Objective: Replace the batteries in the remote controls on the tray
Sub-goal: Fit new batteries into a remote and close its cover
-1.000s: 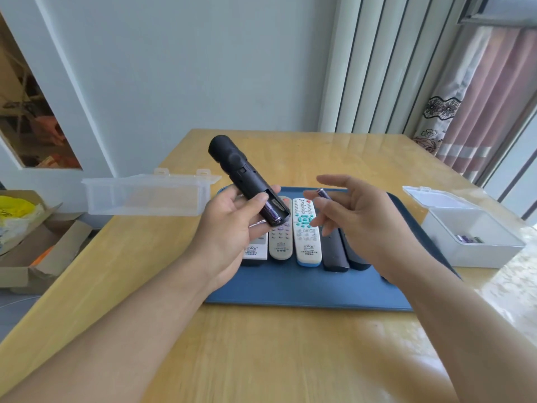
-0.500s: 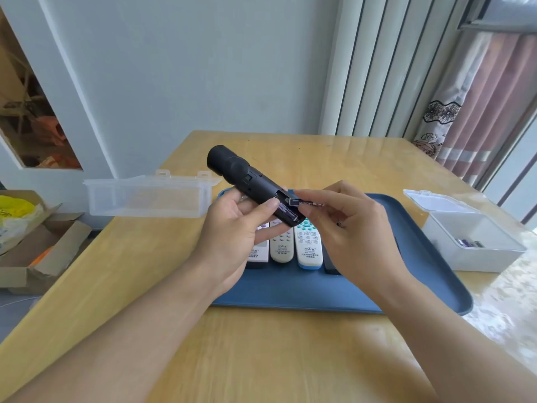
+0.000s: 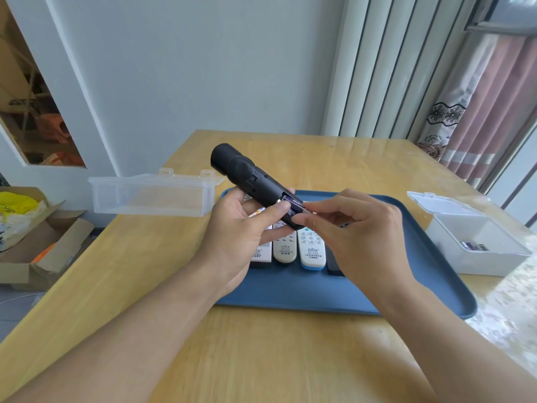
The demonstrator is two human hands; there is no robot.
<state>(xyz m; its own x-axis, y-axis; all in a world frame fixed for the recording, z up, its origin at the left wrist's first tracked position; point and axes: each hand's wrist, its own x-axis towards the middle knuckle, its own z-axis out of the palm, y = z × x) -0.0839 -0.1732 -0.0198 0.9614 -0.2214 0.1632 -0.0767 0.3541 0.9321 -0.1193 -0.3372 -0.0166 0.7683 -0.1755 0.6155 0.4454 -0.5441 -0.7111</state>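
Note:
My left hand [image 3: 241, 231] grips a black remote control [image 3: 247, 177] above the blue tray [image 3: 412, 257], its back turned up and its battery bay open at the near end. A purple battery [image 3: 293, 206] lies in that bay. My right hand [image 3: 357, 231] pinches the battery's end with thumb and forefinger. Below my hands several remotes lie side by side on the tray, among them a grey-white one [image 3: 284, 248] and a white one with a blue end [image 3: 312, 251]. A dark remote [image 3: 334, 264] shows partly behind my right hand.
A clear plastic box [image 3: 151, 196] stands on the wooden table [image 3: 261, 344] left of the tray. At the right an open white box [image 3: 476, 242] holds batteries [image 3: 473, 246]. A cardboard box [image 3: 37, 237] sits on the floor at the left.
My right hand came in from the right with a battery and brought it to the open bay of the black remote. The battery now lies in the bay. My left hand kept holding the remote.

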